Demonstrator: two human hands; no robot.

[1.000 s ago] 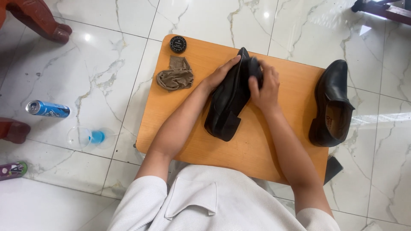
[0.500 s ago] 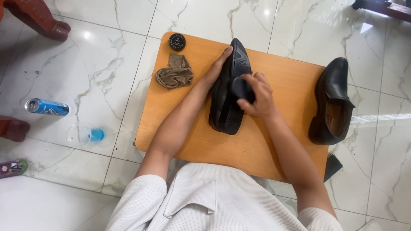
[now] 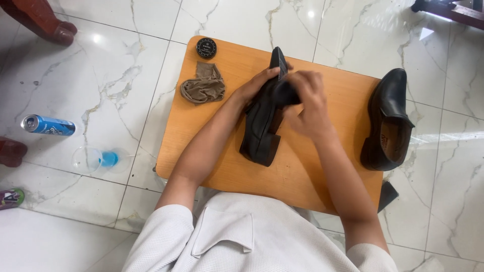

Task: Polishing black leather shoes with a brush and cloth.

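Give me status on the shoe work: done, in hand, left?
Done: not clear; the second black leather shoe stands apart at the right edge of the wooden table, finish unreadable. In hand: left hand steadies the black leather shoe on its side, right hand presses a dark pad onto it. The round black polish tin is shut, the crumpled brown cloth untouched.

A black leather dress shoe (image 3: 262,126) lies on its side near the middle of a wooden counter (image 3: 212,146), toe pointing away, its heel block toward the person and its dark sole edge showing. The left hand (image 3: 257,85) grips its upper part from the left; the right hand (image 3: 307,103) presses a dark cloth (image 3: 285,93) against the leather near the toe.
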